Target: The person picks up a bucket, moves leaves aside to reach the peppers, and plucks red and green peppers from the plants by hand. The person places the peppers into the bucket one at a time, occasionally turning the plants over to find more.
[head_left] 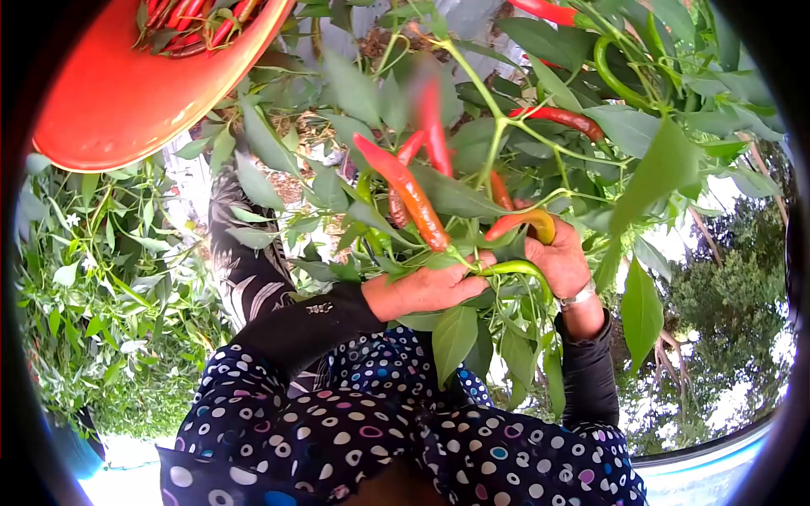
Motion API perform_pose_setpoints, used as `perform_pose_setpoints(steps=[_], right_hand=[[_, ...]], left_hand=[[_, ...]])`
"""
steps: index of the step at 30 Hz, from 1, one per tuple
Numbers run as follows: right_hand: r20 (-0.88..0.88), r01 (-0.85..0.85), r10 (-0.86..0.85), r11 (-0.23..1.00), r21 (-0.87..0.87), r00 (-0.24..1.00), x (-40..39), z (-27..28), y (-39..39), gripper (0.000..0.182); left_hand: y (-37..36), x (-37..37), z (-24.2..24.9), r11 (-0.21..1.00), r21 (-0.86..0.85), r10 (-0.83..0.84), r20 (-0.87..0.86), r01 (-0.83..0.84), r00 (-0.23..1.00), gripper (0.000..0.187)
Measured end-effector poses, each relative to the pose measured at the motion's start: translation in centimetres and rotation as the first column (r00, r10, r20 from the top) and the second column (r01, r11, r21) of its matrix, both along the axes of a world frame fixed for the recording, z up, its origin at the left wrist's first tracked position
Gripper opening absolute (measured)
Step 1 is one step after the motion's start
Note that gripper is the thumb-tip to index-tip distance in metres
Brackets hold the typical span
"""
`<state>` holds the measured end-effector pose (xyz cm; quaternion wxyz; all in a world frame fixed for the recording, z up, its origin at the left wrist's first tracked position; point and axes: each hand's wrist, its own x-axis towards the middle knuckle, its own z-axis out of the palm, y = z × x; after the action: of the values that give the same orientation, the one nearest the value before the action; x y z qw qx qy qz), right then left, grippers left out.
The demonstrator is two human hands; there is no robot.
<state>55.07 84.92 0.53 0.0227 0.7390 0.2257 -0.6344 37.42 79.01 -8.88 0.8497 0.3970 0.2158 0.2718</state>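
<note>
My left hand (430, 287) is closed at the base of a long red chili pepper (409, 194), its thumb and fingers pinching near the green stem. My right hand (561, 257), with a metal band at the wrist, curls round a bent orange-red chili pepper (525, 223). Between the two hands runs a curved green chili pepper (516, 268). More red chilies hang just beyond the left hand, one of them blurred (432, 126). Leaves cover part of the fingertips of both hands.
An orange-red basin (143, 93) at upper left holds several picked red chilies (198, 25). Branches of the chili plant (498, 126) spread across the upper middle and right, with another red chili (561, 120). Dense green plants (110, 320) fill the left side.
</note>
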Motion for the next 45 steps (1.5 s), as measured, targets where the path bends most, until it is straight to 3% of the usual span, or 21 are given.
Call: perform_pose_setpoints(steps=[3, 5, 7, 12, 15, 19, 21, 24, 25, 26, 27, 29, 31, 32, 34, 35, 37, 39, 41, 43, 45], right_hand=[[-0.052, 0.033, -0.034, 0.999, -0.014, 0.998, -0.2, -0.3, 0.0, 0.034], [0.011, 0.091, -0.091, 0.993, -0.071, 0.996, -1.4, 0.2, 0.6, 0.030], [-0.054, 0.251, -0.256, 0.965, -0.079, 0.965, -2.4, 1.1, 2.2, 0.040], [-0.094, 0.581, -0.591, 0.733, 0.354, 0.802, -1.1, 2.4, -2.8, 0.071], [-0.133, 0.579, -0.676, 0.493, 0.649, 0.725, -1.8, 3.2, -4.5, 0.088], [-0.108, 0.637, -0.716, 0.528, 0.562, 0.689, -2.1, 6.3, -6.3, 0.070], [-0.172, 0.626, -0.669, 0.528, 0.574, 0.723, -2.8, 7.4, -6.2, 0.040], [-0.170, 0.573, -0.602, 0.579, 0.580, 0.780, -3.1, 10.7, -6.6, 0.047], [-0.109, 0.538, -0.576, 0.658, 0.527, 0.810, -2.7, 11.9, -6.6, 0.028], [-0.058, 0.465, -0.512, 0.719, 0.517, 0.857, -2.7, 12.7, -6.1, 0.026], [-0.013, 0.388, -0.443, 0.771, 0.505, 0.897, -3.3, 13.4, -5.2, 0.025], [0.034, 0.322, -0.397, 0.789, 0.524, 0.917, -5.2, 13.2, -1.8, 0.024], [-0.023, 0.292, -0.332, 0.791, 0.538, 0.943, -6.8, 11.4, 2.0, 0.028], [-0.023, 0.305, -0.363, 0.746, 0.592, 0.932, -8.9, 9.4, 4.0, 0.030], [-0.148, 0.282, -0.241, 0.772, 0.570, 0.959, -13.1, 5.6, 8.8, 0.045], [-0.216, 0.244, -0.136, 0.740, 0.627, 0.967, -14.6, 3.1, 9.8, 0.089], [-0.272, 0.096, 0.062, 0.843, 0.529, 0.960, -17.5, 0.2, 14.0, 0.085], [-0.322, 0.136, 0.097, 0.766, 0.628, 0.942, -18.9, -2.0, 15.1, 0.065], [-0.299, 0.050, 0.194, 0.758, 0.651, 0.934, -17.8, -3.0, 15.8, 0.063], [-0.096, -0.061, 0.143, 0.811, 0.582, 0.985, -16.2, -3.5, 13.8, 0.063], [0.042, -0.302, 0.308, 0.885, 0.355, 0.951, -13.9, -4.0, 11.1, 0.079]], left_hand=[[-0.8, 0.2, 0.3, 0.989, -0.133, 0.070, 0.043, -0.064, 0.997, 0.012], [-1.0, 0.2, 0.1, 0.995, -0.016, 0.096, -0.002, -0.096, 0.995, 0.014], [-1.0, 0.1, 0.1, 0.988, -0.092, -0.131, -0.040, 0.127, 0.991, 0.014], [-1.4, 0.3, -0.2, 0.995, 0.033, 0.092, 0.025, -0.092, 0.995, 0.025], [-1.7, 0.5, -0.1, 0.993, -0.081, -0.074, 0.124, 0.084, 0.990, 0.027], [-0.8, 0.1, 0.3, 0.997, -0.036, -0.060, 0.062, 0.063, 0.996, 0.019], [-0.2, 0.0, 0.7, 0.994, -0.107, -0.020, 0.077, 0.028, 0.997, 0.015], [0.8, -0.6, 0.9, 0.994, 0.022, 0.108, -0.026, -0.108, 0.994, 0.017], [-0.7, 0.2, 0.8, 0.991, -0.125, -0.039, -0.009, 0.038, 0.999, 0.019], [-1.8, 0.4, 1.1, 0.945, -0.269, -0.183, 0.031, 0.185, 0.983, 0.021], [-0.7, -0.2, 1.3, 0.973, -0.207, -0.108, -0.002, 0.105, 0.994, 0.024], [-0.4, -0.2, 1.5, 0.862, -0.366, -0.374, 0.007, 0.350, 0.927, 0.028], [-4.4, 1.4, 0.2, 0.861, -0.348, -0.363, 0.092, 0.371, 0.927, 0.034], [-5.9, 2.7, -0.4, 0.999, 0.048, 0.011, -0.165, -0.003, 0.986, 0.034], [-2.5, 0.7, 0.4, 0.969, -0.027, -0.246, -0.148, 0.244, 0.958, 0.032], [-1.9, 0.3, 0.6, 0.956, -0.080, -0.290, -0.136, 0.282, 0.947, 0.032], [-1.5, 0.1, 0.0, 0.954, -0.040, -0.299, -0.154, 0.297, 0.942, 0.032], [-1.8, 0.4, 0.2, 0.946, -0.009, -0.323, -0.121, 0.324, 0.939, 0.032], [-2.5, -0.1, 0.6, 0.962, -0.178, -0.225, -0.093, 0.206, 0.970, 0.029], [-2.2, -0.2, 0.5, 0.982, -0.146, -0.137, -0.084, 0.124, 0.987, 0.028], [-1.8, -0.2, 0.4, 0.994, -0.108, -0.042, -0.107, 0.030, 0.993, 0.027]])
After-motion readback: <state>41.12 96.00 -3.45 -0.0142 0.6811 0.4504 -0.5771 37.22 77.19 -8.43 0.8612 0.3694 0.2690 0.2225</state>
